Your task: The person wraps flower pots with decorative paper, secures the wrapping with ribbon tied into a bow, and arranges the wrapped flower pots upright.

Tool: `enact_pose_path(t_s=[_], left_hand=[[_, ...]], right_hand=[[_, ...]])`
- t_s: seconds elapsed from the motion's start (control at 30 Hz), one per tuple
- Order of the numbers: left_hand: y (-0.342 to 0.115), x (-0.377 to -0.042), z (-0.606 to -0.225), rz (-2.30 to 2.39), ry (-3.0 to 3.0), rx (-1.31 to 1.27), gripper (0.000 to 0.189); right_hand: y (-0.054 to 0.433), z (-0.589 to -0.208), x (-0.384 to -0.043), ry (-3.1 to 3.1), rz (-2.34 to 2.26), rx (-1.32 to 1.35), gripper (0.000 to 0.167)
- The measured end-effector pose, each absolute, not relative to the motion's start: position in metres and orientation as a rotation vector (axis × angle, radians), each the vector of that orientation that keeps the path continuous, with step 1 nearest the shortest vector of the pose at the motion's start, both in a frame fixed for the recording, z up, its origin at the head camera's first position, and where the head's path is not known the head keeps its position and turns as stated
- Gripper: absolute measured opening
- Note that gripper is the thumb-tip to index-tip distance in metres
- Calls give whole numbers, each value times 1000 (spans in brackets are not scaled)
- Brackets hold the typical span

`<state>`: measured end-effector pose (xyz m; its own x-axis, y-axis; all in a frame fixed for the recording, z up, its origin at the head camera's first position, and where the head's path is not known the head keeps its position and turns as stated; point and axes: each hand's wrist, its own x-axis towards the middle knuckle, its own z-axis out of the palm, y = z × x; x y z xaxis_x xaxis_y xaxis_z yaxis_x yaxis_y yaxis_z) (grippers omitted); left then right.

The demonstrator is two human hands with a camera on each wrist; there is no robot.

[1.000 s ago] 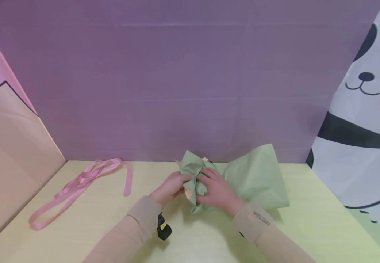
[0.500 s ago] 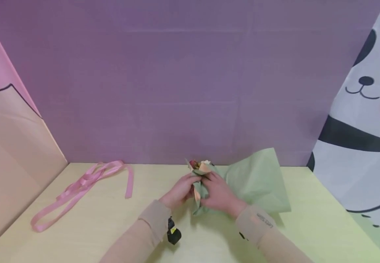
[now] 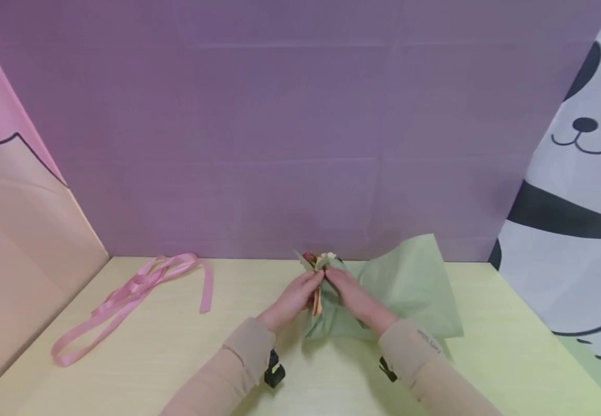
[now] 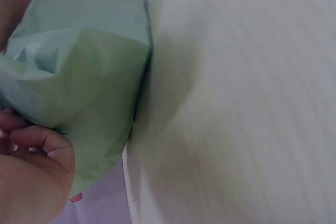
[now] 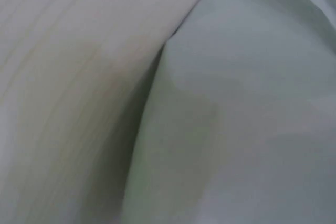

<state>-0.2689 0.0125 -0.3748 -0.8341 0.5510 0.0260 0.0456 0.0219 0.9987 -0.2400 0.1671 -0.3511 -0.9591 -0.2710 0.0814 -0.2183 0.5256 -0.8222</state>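
Observation:
A sheet of light green wrapping paper [image 3: 409, 289] lies around a small bunch of flowers, its wide end spreading to the right. A dark red flower [image 3: 309, 258] and pale blooms [image 3: 328, 256] show at its far left end. My left hand [image 3: 293, 299] grips the paper's gathered left end, with an orange-edged fold below the fingers. Against it, my right hand [image 3: 352, 293] pinches the paper from the right, fingertips meeting the left hand's. In the left wrist view the left hand [image 4: 39, 174] has curled fingers at the crumpled paper [image 4: 100, 87]. The right wrist view shows only paper [image 5: 226, 129] and table.
A loosely looped pink ribbon [image 3: 134, 286] lies on the left of the pale wooden table [image 3: 165, 346]. A purple backdrop [image 3: 300, 127] rises behind the table. Printed panels flank it, with a panda [image 3: 581, 277] on the right one.
The left hand has shifted right and folded the paper's left end inward, uncovering the flowers. My right hand has drawn its fingers in towards the left hand's fingertips.

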Motion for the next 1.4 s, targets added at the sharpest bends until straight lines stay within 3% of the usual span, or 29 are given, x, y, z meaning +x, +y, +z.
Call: enact_pose_path(t_s=[0.17,0.27,0.33,0.6,0.9,1.17,1.4], left_hand=[[19,-266,-377,1780,2167,794,35],[23,-264,-378,1753,2291,817,16],[25,-261,-381,1735,2373,792,14],[30,-253,-386,1469,2511,827,63],[20,-259,-378,1070,2492,1058,63],[13,-265,-378,908,2532,1169,62],[7,-272,-378,727,2612,1274,63]], right_hand=[[177,-349,-246,2409,-1701,-276,62],[182,-349,-247,2364,-1728,-257,66],[184,-349,-247,2345,-1725,-243,68],[184,-351,-245,2315,-1720,-217,71],[191,-350,-248,2211,-1839,-286,80],[190,-347,-254,2077,-2015,-294,70],[192,-346,-254,1990,-2035,-249,81]])
